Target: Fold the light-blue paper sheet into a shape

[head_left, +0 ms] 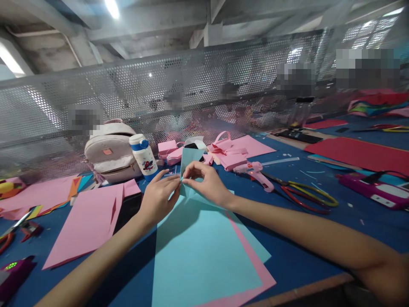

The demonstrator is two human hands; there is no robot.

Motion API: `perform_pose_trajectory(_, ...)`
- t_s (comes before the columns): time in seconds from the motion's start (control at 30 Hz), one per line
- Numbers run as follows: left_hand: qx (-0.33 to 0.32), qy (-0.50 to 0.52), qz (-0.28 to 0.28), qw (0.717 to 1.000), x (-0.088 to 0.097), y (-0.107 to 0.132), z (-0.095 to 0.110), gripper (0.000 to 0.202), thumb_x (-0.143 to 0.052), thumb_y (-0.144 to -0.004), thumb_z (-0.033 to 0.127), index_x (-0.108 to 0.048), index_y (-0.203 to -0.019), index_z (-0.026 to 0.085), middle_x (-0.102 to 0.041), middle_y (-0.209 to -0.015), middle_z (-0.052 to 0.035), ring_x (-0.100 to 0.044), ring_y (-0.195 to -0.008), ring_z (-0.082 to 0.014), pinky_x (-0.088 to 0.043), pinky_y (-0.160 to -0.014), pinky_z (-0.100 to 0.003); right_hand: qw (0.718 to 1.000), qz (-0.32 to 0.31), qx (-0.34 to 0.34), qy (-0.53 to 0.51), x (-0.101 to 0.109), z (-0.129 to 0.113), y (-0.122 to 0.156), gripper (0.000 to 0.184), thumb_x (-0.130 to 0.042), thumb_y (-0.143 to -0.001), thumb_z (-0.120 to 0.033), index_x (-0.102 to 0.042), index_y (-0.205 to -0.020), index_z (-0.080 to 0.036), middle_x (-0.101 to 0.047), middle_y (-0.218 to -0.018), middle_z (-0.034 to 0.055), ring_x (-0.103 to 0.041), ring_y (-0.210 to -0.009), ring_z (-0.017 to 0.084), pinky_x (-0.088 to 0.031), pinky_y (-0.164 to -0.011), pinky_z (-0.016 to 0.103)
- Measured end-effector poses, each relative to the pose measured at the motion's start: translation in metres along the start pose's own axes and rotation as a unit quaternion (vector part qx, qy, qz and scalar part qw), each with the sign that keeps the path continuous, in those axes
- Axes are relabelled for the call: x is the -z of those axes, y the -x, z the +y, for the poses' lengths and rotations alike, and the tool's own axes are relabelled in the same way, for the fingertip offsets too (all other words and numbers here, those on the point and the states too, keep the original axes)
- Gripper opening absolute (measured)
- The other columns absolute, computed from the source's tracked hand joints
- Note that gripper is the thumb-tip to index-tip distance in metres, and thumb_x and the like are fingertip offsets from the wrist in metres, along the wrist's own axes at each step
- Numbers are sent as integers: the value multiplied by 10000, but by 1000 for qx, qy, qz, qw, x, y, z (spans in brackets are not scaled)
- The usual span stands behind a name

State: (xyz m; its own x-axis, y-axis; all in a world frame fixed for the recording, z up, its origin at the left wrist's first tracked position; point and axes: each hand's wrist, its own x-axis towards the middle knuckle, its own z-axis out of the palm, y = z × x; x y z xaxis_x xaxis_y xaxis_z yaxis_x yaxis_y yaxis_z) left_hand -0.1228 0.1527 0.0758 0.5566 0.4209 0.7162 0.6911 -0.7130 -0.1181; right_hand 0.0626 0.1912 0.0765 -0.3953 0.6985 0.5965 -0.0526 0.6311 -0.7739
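Note:
A small folded piece of light blue paper [189,158] stands upright between my hands. My left hand [161,195] pinches its lower left edge, fingers stretched toward the fold. Thumb and bent fingers of my right hand [206,182] close on the same piece from the right. Their fingertips almost meet at the fold. Beneath both hands lies a large light blue sheet [204,256], over a pink sheet [266,285] whose edge shows at the right. Close to my right hand rests a pink glue gun [254,171], apart from it.
Red-and-yellow-handled scissors [308,197] lie right of the glue gun. Behind stand a bottle [143,158] and a pale backpack [110,149] before a perforated metal screen [198,81]. Folded pink paper [86,221] lies left, a purple device [373,189] right. Blurred people are beyond the screen.

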Motion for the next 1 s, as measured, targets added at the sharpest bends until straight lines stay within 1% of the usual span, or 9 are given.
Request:
perform_pose_trajectory(0.23,-8,0,0,1000,4,-1,1,197,-475,-894,57,-633,-927,171,-766,-969,-83,-732,-923,-214,-462,-1019,-504,996,-37,39,73,5,-12,0,83,-648,-852,-177,-586,-886,-220,-635,-869,-8,-606,-827,150,-479,-759,286)
perform_pose_trajectory(0.4,-15,-7,5,1000,6,-1,1,201,-501,-868,59,-639,-959,174,-767,-989,-84,-735,-924,-219,-441,-1037,-506,973,-72,119,183,12,-16,-2,119,-636,-896,-194,-602,-1005,-224,-655,-933,16,-579,-888,177,-455,-802,312)
perform_pose_trajectory(0.47,-18,-10,2,1000,7,-1,1,195,-507,-863,57,-636,-963,164,-768,-985,-87,-735,-927,-222,-429,-1048,-507,950,-93,170,243,16,-16,-4,139,-617,-922,-226,-616,-1061,-219,-660,-956,38,-557,-925,199,-443,-828,331)
perform_pose_trajectory(0.53,-20,-11,-4,1000,7,-1,2,188,-506,-863,51,-632,-943,166,-769,-969,-77,-734,-931,-220,-411,-1064,-505,918,-106,219,313,19,-18,-5,146,-582,-947,-248,-642,-1074,-205,-651,-966,59,-534,-937,211,-429,-825,337)
perform_pose_trajectory(0.67,-20,-15,-16,1000,8,-1,3,189,-500,-876,53,-628,-944,174,-765,-1005,-71,-728,-952,-211,-377,-1096,-496,846,-65,280,449,21,-24,-6,186,-565,-956,-315,-705,-953,-192,-609,-957,79,-488,-900,219,-378,-756,344)
perform_pose_trajectory(0.73,-21,-18,-18,999,8,-1,3,188,-506,-880,60,-632,-970,167,-764,-1013,-77,-728,-952,-213,-375,-1095,-498,825,-48,295,480,21,-27,-6,190,-584,-945,-329,-717,-905,-199,-597,-948,75,-471,-888,219,-351,-737,349)
perform_pose_trajectory(0.8,-23,-17,-16,999,8,-1,3,186,-509,-884,62,-634,-982,159,-764,-1007,-81,-728,-950,-216,-379,-1088,-500,818,-47,301,488,21,-29,-6,174,-596,-939,-313,-720,-889,-202,-589,-935,70,-459,-879,216,-339,-735,348)
perform_pose_trajectory(0.87,-20,-10,-11,1000,8,-1,3,194,-501,-895,61,-636,-996,158,-764,-1009,-82,-727,-953,-213,-384,-1081,-495,820,-49,298,487,22,-30,-7,164,-601,-936,-302,-718,-890,-196,-583,-934,69,-452,-880,215,-338,-743,347)
perform_pose_trajectory(1.0,18,40,-1,999,6,-1,3,206,-505,-952,121,-641,-1090,191,-750,-1081,-62,-715,-986,-196,-392,-1078,-474,849,-57,265,453,25,-31,-9,136,-638,-910,-305,-716,-893,-195,-564,-962,71,-455,-904,219,-356,-768,344)
